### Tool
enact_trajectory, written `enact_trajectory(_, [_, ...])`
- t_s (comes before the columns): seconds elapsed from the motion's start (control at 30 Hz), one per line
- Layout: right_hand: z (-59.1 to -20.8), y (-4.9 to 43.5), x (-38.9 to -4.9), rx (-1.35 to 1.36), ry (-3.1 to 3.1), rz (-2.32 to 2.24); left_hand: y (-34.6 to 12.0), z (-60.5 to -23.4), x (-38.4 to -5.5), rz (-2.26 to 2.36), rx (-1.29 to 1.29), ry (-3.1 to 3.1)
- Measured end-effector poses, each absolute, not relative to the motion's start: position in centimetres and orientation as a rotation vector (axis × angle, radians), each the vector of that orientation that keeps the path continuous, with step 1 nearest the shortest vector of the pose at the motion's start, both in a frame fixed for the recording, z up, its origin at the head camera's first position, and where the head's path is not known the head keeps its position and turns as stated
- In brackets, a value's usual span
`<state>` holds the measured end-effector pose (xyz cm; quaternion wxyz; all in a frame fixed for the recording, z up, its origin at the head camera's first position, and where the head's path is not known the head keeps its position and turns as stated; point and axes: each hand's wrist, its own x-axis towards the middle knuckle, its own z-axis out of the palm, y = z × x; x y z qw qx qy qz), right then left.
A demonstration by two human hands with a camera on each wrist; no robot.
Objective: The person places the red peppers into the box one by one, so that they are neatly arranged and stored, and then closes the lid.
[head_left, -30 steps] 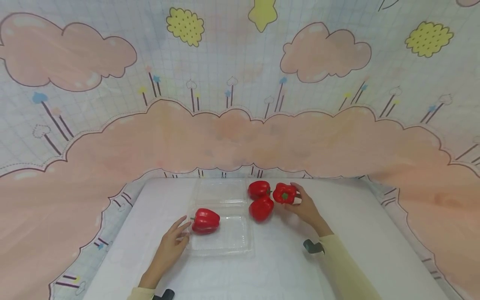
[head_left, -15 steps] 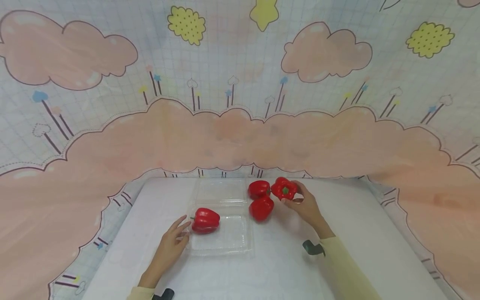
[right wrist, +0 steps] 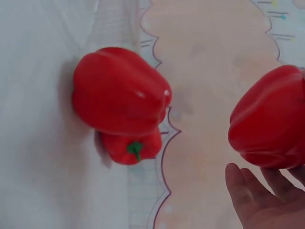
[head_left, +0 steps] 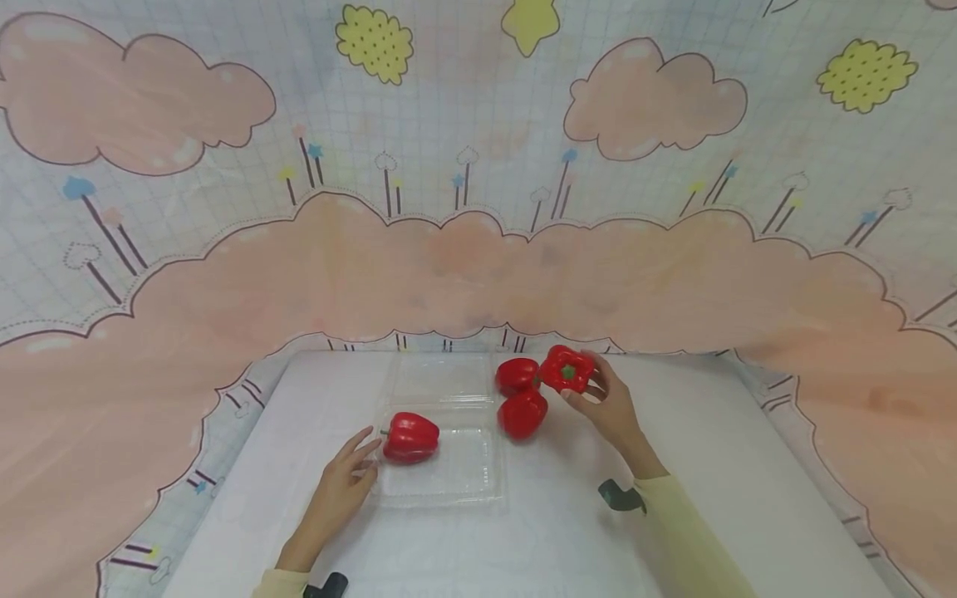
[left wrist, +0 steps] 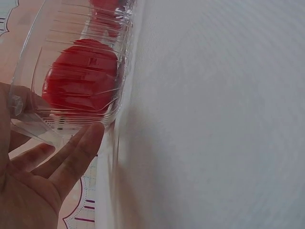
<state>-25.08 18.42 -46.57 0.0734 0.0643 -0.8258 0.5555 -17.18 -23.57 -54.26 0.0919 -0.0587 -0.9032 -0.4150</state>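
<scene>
My right hand (head_left: 609, 407) grips a red bell pepper (head_left: 566, 369), its green stem end facing me. In the right wrist view the fingers (right wrist: 257, 191) lie under this pepper (right wrist: 271, 119). Just left of it, two more red bell peppers lie together, a nearer pepper (head_left: 522, 414) and a farther pepper (head_left: 517, 376). My left hand (head_left: 340, 490) rests at the left edge of an open clear plastic container (head_left: 463, 490), fingers extended. Seen from the left wrist, its fingers (left wrist: 78, 157) are right at the ribbed wall. One red bell pepper (head_left: 411, 438) lies inside the container.
The container's lid half (head_left: 441, 378) lies folded back behind its base. A white cloth (head_left: 583, 531) covers the table. At the back hangs a patterned curtain (head_left: 419, 274) with clouds. Dark wrist cameras (head_left: 620, 496) sit by both sleeves.
My right hand has raised its bell pepper and moved it slightly away from me, tilting it on the way. The left hand and the other peppers stay where they were.
</scene>
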Motion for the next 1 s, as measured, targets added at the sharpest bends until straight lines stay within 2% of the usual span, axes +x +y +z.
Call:
enact_trajectory(0.47, [-45.9, 17.1, -24.0, 0.385, -2.338, 1.680, -23.4, -54.0, -17.2, -1.238, -0.165, -2.691])
enact_trajectory(0.7, [-45.3, 16.1, -23.5, 0.400, -2.353, 1.657, -23.4, -54.0, -17.2, -1.250, -0.171, -2.683])
enact_trajectory(1.0, [-41.8, 14.0, -20.7, 0.437, -2.390, 1.611, -23.4, -53.9, -17.1, -1.249, -0.175, -2.688])
